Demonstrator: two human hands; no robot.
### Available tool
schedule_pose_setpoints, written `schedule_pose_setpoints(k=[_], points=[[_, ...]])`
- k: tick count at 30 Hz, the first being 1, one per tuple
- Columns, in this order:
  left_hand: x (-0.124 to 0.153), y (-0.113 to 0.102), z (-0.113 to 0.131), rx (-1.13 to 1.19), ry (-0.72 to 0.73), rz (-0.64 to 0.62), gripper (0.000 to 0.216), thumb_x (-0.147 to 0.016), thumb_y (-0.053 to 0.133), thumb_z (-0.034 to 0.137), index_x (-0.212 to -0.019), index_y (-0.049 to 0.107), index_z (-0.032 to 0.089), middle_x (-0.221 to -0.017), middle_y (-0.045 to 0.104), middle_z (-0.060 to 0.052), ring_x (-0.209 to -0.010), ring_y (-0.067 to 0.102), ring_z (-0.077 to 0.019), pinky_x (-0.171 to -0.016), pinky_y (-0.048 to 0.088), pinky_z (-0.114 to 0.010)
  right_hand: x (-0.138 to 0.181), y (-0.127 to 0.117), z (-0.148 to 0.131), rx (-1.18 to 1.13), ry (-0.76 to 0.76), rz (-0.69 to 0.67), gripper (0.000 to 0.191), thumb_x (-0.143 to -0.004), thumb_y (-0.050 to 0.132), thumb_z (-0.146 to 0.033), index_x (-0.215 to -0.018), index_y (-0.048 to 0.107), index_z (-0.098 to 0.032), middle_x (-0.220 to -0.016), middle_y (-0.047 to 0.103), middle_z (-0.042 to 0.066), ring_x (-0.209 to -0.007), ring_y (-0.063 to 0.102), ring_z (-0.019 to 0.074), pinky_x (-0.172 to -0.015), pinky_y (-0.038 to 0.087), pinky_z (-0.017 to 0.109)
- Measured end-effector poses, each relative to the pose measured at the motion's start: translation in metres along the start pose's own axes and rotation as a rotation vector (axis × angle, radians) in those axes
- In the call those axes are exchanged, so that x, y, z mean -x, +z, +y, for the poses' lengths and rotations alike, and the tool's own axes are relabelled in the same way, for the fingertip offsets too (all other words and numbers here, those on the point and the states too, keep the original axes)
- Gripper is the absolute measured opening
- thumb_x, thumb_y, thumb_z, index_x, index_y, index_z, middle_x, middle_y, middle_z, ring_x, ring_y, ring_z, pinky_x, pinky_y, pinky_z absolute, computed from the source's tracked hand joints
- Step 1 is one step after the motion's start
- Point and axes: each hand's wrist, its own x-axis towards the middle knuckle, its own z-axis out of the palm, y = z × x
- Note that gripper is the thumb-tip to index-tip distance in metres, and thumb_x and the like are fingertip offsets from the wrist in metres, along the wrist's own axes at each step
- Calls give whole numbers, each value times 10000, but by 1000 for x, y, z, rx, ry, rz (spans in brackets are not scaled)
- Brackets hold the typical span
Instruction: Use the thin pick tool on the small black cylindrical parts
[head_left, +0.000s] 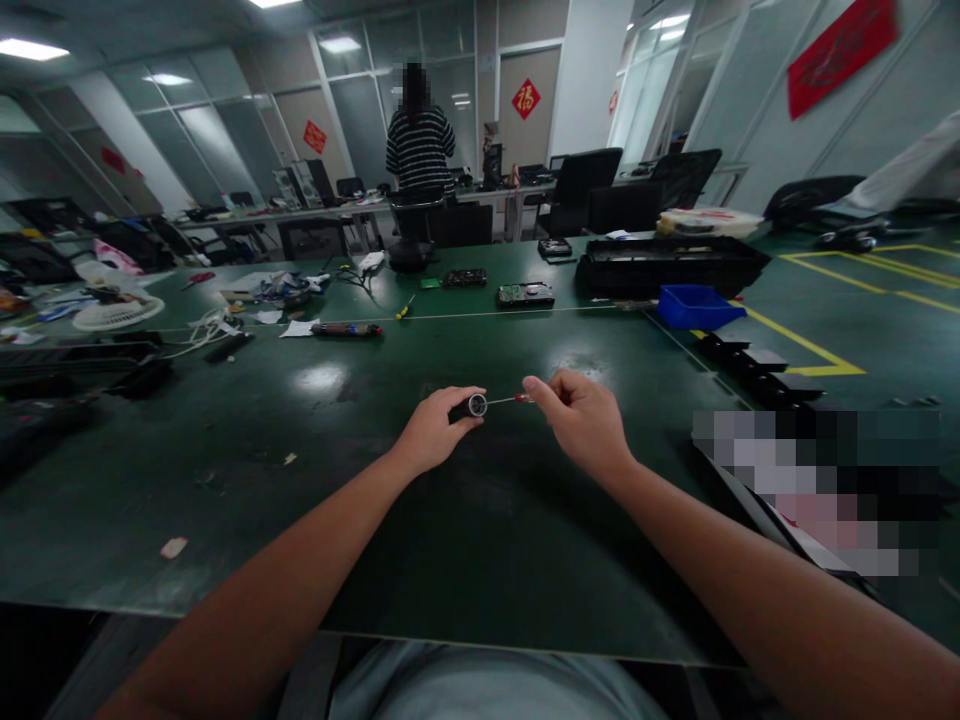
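My left hand (433, 432) grips a small black cylindrical part (475, 405) between thumb and fingers, its round end with a silver ring turned to the right. In my right hand (589, 420) is a screwdriver (501, 401) with a thin metal shaft and some red at the front of its handle; the fingers cover most of that handle. The shaft points left, and its tip meets the ringed end of the cylinder. Whether the tip sits inside the part or only touches it, I cannot tell. Both hands are just above the green tabletop (480, 560).
Beyond my hands lie a pen-shaped power tool (346, 329), a yellow screwdriver (406, 307) and a circuit-board device (525, 294). A blue bin (699, 307) and a long black tray (671, 268) stand back right. Cables and a white fan-like grille (118, 313) are left. A person (420, 150) stands far back.
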Motion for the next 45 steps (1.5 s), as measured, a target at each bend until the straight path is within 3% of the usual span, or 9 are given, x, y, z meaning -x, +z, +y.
schedule_pose_setpoints(k=[8, 15, 19, 22, 29, 33, 37, 40, 45], points=[[0, 1, -1, -17, 8, -5, 411, -860, 692, 224, -1268, 644, 254, -1242, 669, -58, -1169, 588, -253, -1054, 421, -449, 3, 2, -2, 71, -89, 14, 499, -877, 620, -526, -520, 433, -231, -466, 431, -46, -452, 407, 110, -476, 280, 281], [0, 1, -2, -11, 10, -9, 413, -860, 695, 217, -1267, 647, 263, -1254, 669, -59, -1188, 585, -257, -1067, 414, -463, 7, 1, -5, 73, -168, -28, 307, -862, 656, -477, -688, 573, -238, -612, 603, -9, -530, 528, 141, -526, 383, 288], [0, 1, -2, -17, 23, -14, 410, -864, 695, 224, -1269, 645, 265, -1248, 670, -52, -1175, 591, -252, -1059, 419, -443, 7, 0, -7, 27, -263, -59, 106, -891, 611, -337, -873, 643, -237, -807, 698, 40, -729, 648, 201, -678, 489, 342], [-1, 2, -2, -23, 36, -5, 405, -866, 695, 222, -1266, 646, 258, -1246, 672, -50, -1171, 593, -246, -1053, 419, -429, 6, -1, -7, 8, -303, -103, 116, -899, 568, -276, -960, 657, -231, -899, 715, 58, -815, 667, 219, -745, 499, 364], [0, 2, -1, -18, 21, -6, 398, -869, 690, 218, -1263, 647, 254, -1244, 672, -51, -1175, 590, -247, -1050, 420, -425, 7, 0, -10, 71, -202, -157, 341, -1001, 413, -408, -896, 694, -246, -635, 641, 3, -556, 597, 175, -566, 392, 310], [-1, 2, 0, -7, 27, 7, 395, -868, 689, 207, -1259, 650, 247, -1245, 672, -48, -1172, 593, -242, -1050, 420, -416, 8, 0, -11, 64, -245, -138, 271, -972, 444, -298, -1143, 638, -221, -806, 707, 37, -655, 630, 192, -616, 424, 317], [-2, 3, 1, -15, 13, 3, 392, -863, 693, 182, -1249, 655, 238, -1232, 678, -45, -1160, 599, -234, -1041, 426, -403, 10, 0, -12, 46, -257, -169, 276, -999, 397, -318, -992, 655, -221, -803, 698, 38, -687, 639, 194, -648, 440, 324], [-2, 3, 2, -21, 20, 2, 395, -859, 699, 180, -1248, 656, 240, -1225, 681, -42, -1152, 604, -229, -1037, 432, -398, 10, 2, -9, 7, -215, -109, 253, -998, 408, -330, -1074, 621, -216, -783, 684, 35, -708, 655, 204, -680, 462, 339], [0, 3, 5, -37, -6, 34, 390, -871, 686, 197, -1255, 649, 250, -1221, 682, -44, -1150, 607, -237, -1039, 438, -413, 6, 13, 2, -299, -41, -9, 164, -943, 533, -361, -1006, 590, -221, -889, 713, 59, -826, 686, 215, -764, 518, 371]])
